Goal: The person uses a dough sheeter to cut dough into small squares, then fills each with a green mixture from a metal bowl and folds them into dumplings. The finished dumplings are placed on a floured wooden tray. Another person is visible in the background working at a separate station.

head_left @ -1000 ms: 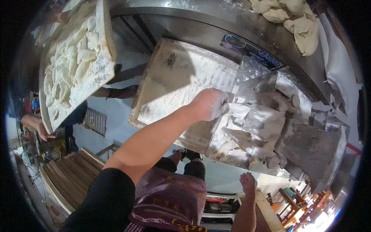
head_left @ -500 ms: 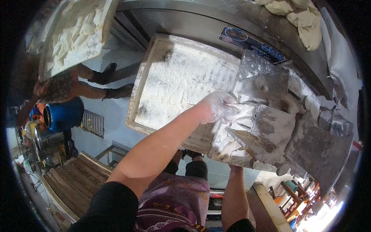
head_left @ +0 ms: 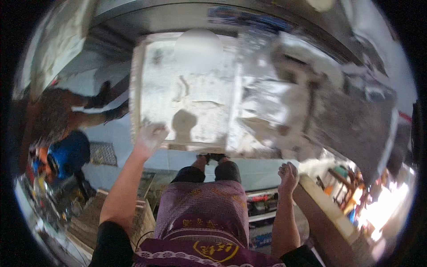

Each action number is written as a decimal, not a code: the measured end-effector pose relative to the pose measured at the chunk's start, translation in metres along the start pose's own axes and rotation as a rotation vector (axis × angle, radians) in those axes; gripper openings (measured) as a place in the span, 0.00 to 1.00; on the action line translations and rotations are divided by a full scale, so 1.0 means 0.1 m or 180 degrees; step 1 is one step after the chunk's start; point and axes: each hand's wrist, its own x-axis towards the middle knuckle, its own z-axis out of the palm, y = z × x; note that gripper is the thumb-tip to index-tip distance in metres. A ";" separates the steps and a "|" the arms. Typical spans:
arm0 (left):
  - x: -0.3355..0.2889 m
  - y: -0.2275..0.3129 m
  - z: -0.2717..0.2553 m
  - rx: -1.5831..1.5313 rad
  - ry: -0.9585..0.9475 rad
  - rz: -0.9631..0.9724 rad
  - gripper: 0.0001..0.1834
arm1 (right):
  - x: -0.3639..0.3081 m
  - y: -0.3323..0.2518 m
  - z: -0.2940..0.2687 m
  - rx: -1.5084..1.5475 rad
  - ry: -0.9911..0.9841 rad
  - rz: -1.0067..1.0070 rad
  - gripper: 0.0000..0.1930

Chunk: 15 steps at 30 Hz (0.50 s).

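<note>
My left hand (head_left: 153, 135), dusted white with flour, is at the near left corner of a shallow rectangular tray (head_left: 134, 95). Motion smears its fingers, so I cannot tell whether they grip the rim. Flour covers the tray's bottom, and a dark shadow falls across its near part. Off to the right, my right hand (head_left: 288, 175) is raised with curled fingers, apart from the machine, and nothing shows in it. A flour-coated metal machine (head_left: 356, 120) with plates and a roller-like part stands against the tray's right side; blur hides its details.
Another person's legs (head_left: 89, 102) are at the left, below a raised tray (head_left: 60, 40). A blue barrel (head_left: 69, 153) stands on the floor there. Wooden slats (head_left: 95, 218) lie at lower left, and a pale-edged board (head_left: 327, 209) is at lower right. A steel counter (head_left: 169, 18) runs behind.
My left hand has left the machine's floury plates and moved left to the tray's near corner. My right hand has come out from beneath the machine's near edge. My view has shifted.
</note>
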 end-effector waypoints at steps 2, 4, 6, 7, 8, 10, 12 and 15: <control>-0.41 -0.15 0.14 -0.2457 -0.0022 -0.0630 0.23 | -0.30 -0.38 0.04 -0.0904 -0.0409 -0.0490 0.16; -0.79 -0.30 0.18 -0.2382 -0.0178 -0.0309 0.20 | -0.40 -0.61 0.28 -0.1137 -0.0821 -0.0712 0.21; -1.10 -0.27 0.10 -0.1942 -0.0312 -0.0117 0.19 | -0.39 -0.83 0.54 -0.1942 -0.1014 -0.1646 0.24; -1.22 -0.16 0.05 -0.1528 -0.0385 -0.0049 0.19 | -0.32 -0.92 0.59 -0.2870 -0.1040 -0.2412 0.26; -1.41 0.26 -0.08 -0.0482 -0.0439 -0.0036 0.21 | -0.27 -0.96 0.67 -0.3755 -0.1032 -0.3185 0.28; -1.77 0.47 -0.35 0.0747 -0.0197 0.0183 0.27 | 0.06 -0.79 0.88 -0.3426 -0.1135 -0.3146 0.24; -1.92 0.62 -0.68 0.0758 -0.0039 -0.0128 0.24 | 0.63 -0.24 1.07 -0.3027 -0.1210 -0.3384 0.23; -1.93 0.38 -0.66 0.1169 -0.0094 0.0233 0.28 | 0.99 -0.02 0.84 -0.3889 -0.0809 -0.3137 0.24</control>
